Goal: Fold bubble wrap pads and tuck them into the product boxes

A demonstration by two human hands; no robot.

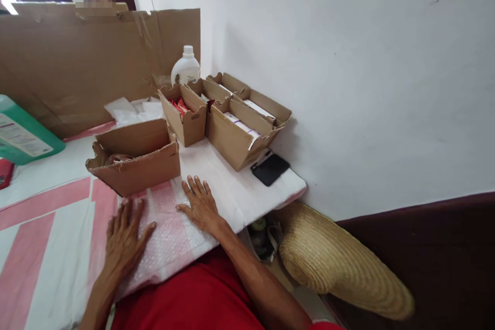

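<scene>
A sheet of clear bubble wrap (164, 234) lies spread on the pink and white tabletop in front of me. My left hand (126, 234) rests palm down at its left side, fingers stretched out. On the wrap's right edge my right hand (201, 203) also lies flat with its fingers apart. Neither hand holds anything. Just beyond them stands an open cardboard box (143, 170), with some brownish thing partly visible inside. The fingertips of my left hand are close to the box's near side; whether they touch it I cannot tell.
Several more cardboard boxes (228, 144) stand behind, holding red packets (180, 106) and white cartons. A black phone-like slab (270, 168) lies near the right edge. A white jug (186, 68), a green bottle (27, 134) and a cardboard panel (77, 72) stand farther back. A straw hat (328, 252) hangs low right.
</scene>
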